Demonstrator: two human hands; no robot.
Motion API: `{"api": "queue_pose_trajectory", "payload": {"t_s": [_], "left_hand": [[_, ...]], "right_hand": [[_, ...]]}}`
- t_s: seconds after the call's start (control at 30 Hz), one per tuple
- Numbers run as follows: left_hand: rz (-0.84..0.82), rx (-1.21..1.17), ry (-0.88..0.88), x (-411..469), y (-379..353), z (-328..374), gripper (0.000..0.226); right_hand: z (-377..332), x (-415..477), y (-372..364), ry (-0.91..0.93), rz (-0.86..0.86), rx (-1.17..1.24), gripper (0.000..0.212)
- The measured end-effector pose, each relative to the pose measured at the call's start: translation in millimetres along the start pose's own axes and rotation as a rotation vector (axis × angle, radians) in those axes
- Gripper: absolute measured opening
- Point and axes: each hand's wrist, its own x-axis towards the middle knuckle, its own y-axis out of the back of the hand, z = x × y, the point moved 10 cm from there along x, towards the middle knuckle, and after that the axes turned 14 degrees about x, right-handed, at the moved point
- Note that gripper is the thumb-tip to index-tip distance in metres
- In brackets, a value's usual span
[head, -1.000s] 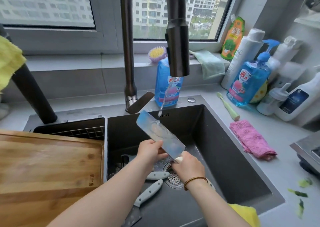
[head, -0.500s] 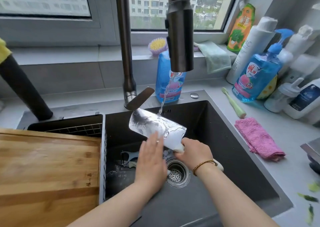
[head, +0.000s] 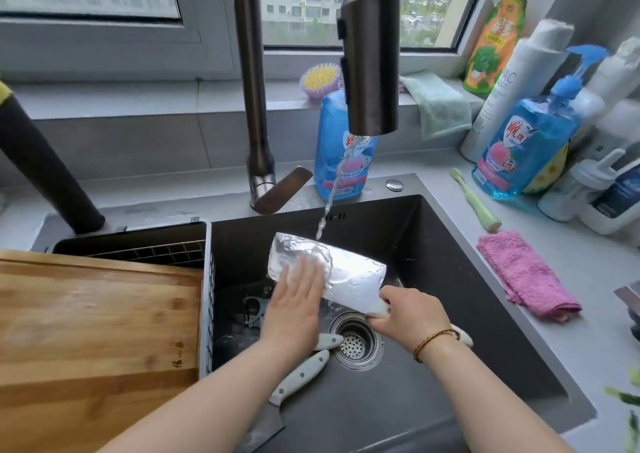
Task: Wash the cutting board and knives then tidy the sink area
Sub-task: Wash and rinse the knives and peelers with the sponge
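Cleaver (head: 349, 272) — held over the dark sink (head: 478, 314), blade tilted up toward the far left, its broad face wet and shining under a thin stream of water (head: 329, 203) that falls from the faucet's spray head (head: 370, 64) onto the blade's far edge. The right hand (head: 412, 317) grips the pale handle at the blade's near right corner, fingers curled round it; a brown bracelet (head: 433, 341) sits on that wrist. The left hand (head: 294, 310) lies flat on the left part of the blade, fingers straight and together — their tips are blurred. Below the hands, 2 more knives (head: 301, 373) with pale handles lie on the sink floor just left of the drain strainer (head: 356, 343). The wooden cutting board (head: 90, 331) rests across the sink's left side, over a dark rack (head: 156, 250). A pink cloth (head: 526, 276) lies on the counter right of the sink.
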Motion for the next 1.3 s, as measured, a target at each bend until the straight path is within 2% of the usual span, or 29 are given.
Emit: {"api": "queue_pose_trajectory", "payload": {"t_s": [0.03, 0.1, 0.13, 0.2, 0.27, 0.33, 0.4, 0.5, 0.6, 0.67, 0.77, 0.87, 0.9, 0.97, 1.03, 1.07, 1.17, 1.3], "left_hand": [[0.076, -0.034, -0.071, 0, 7, 15, 0.078], [0.068, -0.038, -0.175, 0, 14, 31, 0.077], [0.079, -0.034, -0.174, 0, 15, 27, 0.076], [-0.056, -0.059, -0.065, 3, 2, 5, 0.074], [-0.031, -0.035, 0.016, 5, 5, -16, 0.073], [0.165, -0.196, -0.068, -1, 21, -12, 0.062], [0.166, -0.564, -0.055, -13, 26, -12, 0.045], [0.047, -1.078, 0.356, -28, 4, -43, 0.02], [-0.08, -1.41, 0.823, -43, -33, -77, 0.018], [-0.193, -1.686, 0.919, -41, -45, -75, 0.02], [-0.195, -1.948, 0.894, -29, -40, -69, 0.02], [-0.119, -1.984, 0.914, -24, -32, -75, 0.02], [-0.091, -1.985, 0.922, -24, -30, -76, 0.018], [-0.036, -1.974, 0.935, -25, -28, -77, 0.013], [0.002, -1.971, 0.915, -25, -26, -77, 0.016], [0.003, -1.976, 0.903, -25, -26, -76, 0.019], [-0.009, -1.994, 0.911, -28, -24, -76, 0.021], [0.039, -1.962, 0.917, -30, -19, -82, 0.019]], "right_hand": [[-4, 1, -2, 0.015, 0.0, -0.001, 0.039], [-9, 2, -3, 0.038, 0.0, 0.001, 0.038], [-9, 3, -3, 0.042, 0.003, 0.005, 0.038], [-8, 3, -2, 0.043, 0.01, 0.023, 0.038], [-9, 4, -3, 0.051, 0.008, 0.035, 0.037], [-12, 7, -6, 0.061, -0.002, 0.048, 0.036], [-16, 10, -10, 0.067, -0.003, 0.07, 0.034], [-21, 13, -12, 0.085, -0.014, 0.096, 0.037], [-25, 15, -9, 0.119, -0.031, 0.107, 0.038], [-28, 15, -11, 0.14, -0.041, 0.103, 0.036], [-38, 16, -15, 0.159, -0.085, 0.08, 0.031], [-48, 20, -20, 0.182, -0.072, -0.011, 0.02], [-52, 20, -18, 0.203, 0.03, -0.081, 0.027], [-63, 14, -13, 0.201, 0.269, -0.136, 0.06], [-86, 5, -25, 0.301, 0.391, -0.108, 0.086], [-100, 1, -33, 0.386, 0.399, -0.123, 0.088], [-118, -9, -44, 0.553, 0.394, -0.17, 0.057], [-86, 6, -34, 0.374, 0.385, -0.226, 0.057]]}}
